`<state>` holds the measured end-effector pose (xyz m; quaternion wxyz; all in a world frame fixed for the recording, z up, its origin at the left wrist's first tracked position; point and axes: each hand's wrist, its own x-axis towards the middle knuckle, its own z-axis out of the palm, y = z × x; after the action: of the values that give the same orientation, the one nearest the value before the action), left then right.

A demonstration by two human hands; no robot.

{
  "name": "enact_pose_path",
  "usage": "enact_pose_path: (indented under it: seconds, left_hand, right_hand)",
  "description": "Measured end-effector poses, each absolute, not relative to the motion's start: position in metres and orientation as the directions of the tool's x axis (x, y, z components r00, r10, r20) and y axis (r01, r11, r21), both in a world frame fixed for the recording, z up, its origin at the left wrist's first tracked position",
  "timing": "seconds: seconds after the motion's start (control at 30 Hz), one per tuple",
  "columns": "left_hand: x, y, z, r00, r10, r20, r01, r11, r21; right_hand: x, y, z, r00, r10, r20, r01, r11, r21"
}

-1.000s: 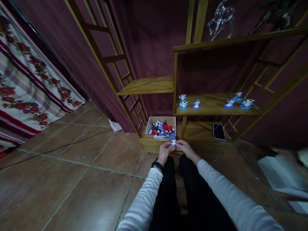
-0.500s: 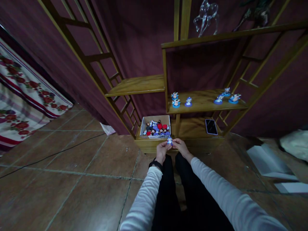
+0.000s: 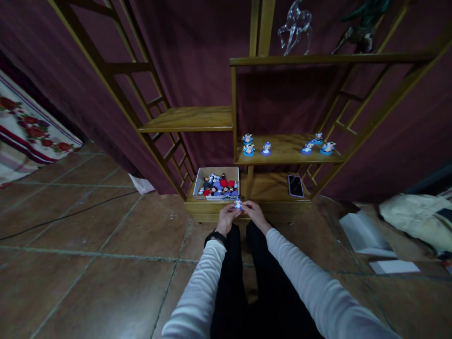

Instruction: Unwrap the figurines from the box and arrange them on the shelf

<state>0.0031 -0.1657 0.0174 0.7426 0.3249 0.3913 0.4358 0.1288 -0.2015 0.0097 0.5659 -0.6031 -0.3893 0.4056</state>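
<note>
Left hand (image 3: pixel 227 217) and right hand (image 3: pixel 254 214) pinch one small figurine (image 3: pixel 238 204)
A slackened pinch could drop it near the box (image 3: pixel 221 171) beyond them.

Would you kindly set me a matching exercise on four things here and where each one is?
1. purple-and-white figurine
2. open box
3. phone
4. clear horse figure

A. bottom board, right part
B. top right shelf
C. between left hand and right hand
D. bottom board, left part

Pairs: 1-C, 2-D, 3-A, 4-B
</note>
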Motion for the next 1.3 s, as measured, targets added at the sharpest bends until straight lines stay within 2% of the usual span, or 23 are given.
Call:
enact_pose_path:
  seconds: [0.13,0.3,0.5,0.63,1.03,1.17,1.3]
  left_hand:
    - [0.003,-0.168,0.017,0.325,0.908,-0.264,-0.378,0.381,0.844]
    - [0.002,-0.169,0.021,0.366,0.891,-0.269,-0.36,0.403,0.841]
    - [0.0,-0.166,0.021,0.422,0.867,-0.265,-0.281,0.403,0.871]
    - [0.0,-0.166,0.018,0.427,0.875,-0.226,-0.244,0.352,0.904]
    - [0.003,-0.165,0.009,0.378,0.901,-0.213,-0.288,0.333,0.898]
    - [0.002,-0.163,0.004,0.304,0.931,-0.203,-0.337,0.304,0.891]
    - [0.001,-0.162,0.003,0.302,0.93,-0.21,-0.34,0.31,0.888]
  right_hand:
    - [0.126,-0.2,0.009,0.342,0.94,-0.017,0.037,-0.032,-0.999]
    - [0.128,-0.198,0.004,0.259,0.964,-0.066,0.002,-0.068,-0.998]
    - [0.131,-0.197,-0.003,0.334,0.941,-0.057,0.137,-0.108,-0.985]
    - [0.13,-0.196,-0.006,0.366,0.93,-0.034,0.146,-0.093,-0.985]
    - [0.128,-0.199,-0.003,0.338,0.94,0.033,0.257,-0.058,-0.965]
    - [0.126,-0.199,-0.006,0.363,0.931,0.017,0.216,-0.066,-0.974]
    - [0.125,-0.198,-0.01,0.384,0.923,0.007,0.17,-0.063,-0.983]
